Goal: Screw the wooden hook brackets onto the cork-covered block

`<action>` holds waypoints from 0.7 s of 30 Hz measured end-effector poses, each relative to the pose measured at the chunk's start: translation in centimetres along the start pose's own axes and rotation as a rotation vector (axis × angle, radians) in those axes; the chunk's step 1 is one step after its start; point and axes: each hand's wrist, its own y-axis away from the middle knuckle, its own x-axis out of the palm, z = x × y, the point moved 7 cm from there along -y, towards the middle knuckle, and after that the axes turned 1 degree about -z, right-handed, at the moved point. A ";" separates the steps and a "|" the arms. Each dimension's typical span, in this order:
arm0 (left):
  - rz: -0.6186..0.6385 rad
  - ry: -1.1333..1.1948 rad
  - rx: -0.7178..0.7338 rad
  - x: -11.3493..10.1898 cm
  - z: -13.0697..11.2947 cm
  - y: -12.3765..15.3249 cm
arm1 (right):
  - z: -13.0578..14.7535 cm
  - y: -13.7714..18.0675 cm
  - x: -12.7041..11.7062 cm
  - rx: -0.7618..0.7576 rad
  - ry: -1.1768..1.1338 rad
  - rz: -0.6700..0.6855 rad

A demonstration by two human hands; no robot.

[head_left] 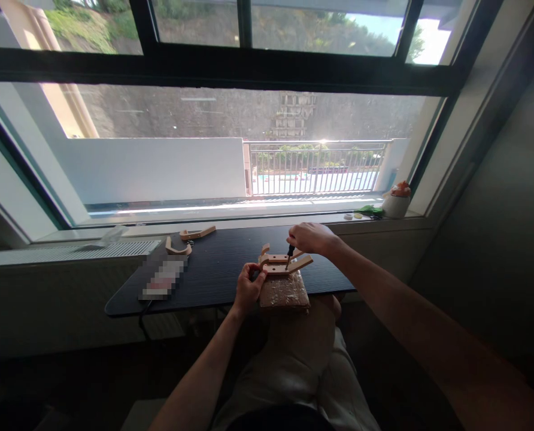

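My right hand (311, 238) is wrapped round the dark handle of a screwdriver (290, 251), held nearly upright. Its tip comes down at a wooden bracket (276, 270) with dark holes in it and angled ends. My left hand (249, 286) pinches the left end of that same bracket. A second, similar wooden piece (276, 258) lies just behind it. Both rest on a brown, shiny-wrapped block (285, 293) at the table's front edge. Whether a screw sits under the tip is too small to tell.
On the dark table (222, 272), a curved wooden piece (178, 246) and another wooden piece (197, 233) lie at the back left, with small dark bits beside them. A blurred-out flat item (163, 278) is nearer. A white pot (396, 205) stands on the sill below the window.
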 end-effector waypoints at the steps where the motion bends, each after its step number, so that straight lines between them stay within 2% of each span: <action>1: 0.006 0.001 0.002 0.0 0.0 0.0 | 0.3 0.1 0.0 -0.024 0.002 -0.008; 7: 0.014 0.010 0.004 0.1 0.1 0.0 | 1.6 0.1 0.3 -0.181 0.018 -0.083; 16: 0.016 -0.001 0.007 -0.1 0.1 0.0 | 1.8 -1.6 1.2 -0.034 -0.021 -0.082; 21: 0.007 -0.010 0.017 -0.1 0.5 -0.1 | 1.4 -1.5 0.8 -0.002 -0.014 -0.048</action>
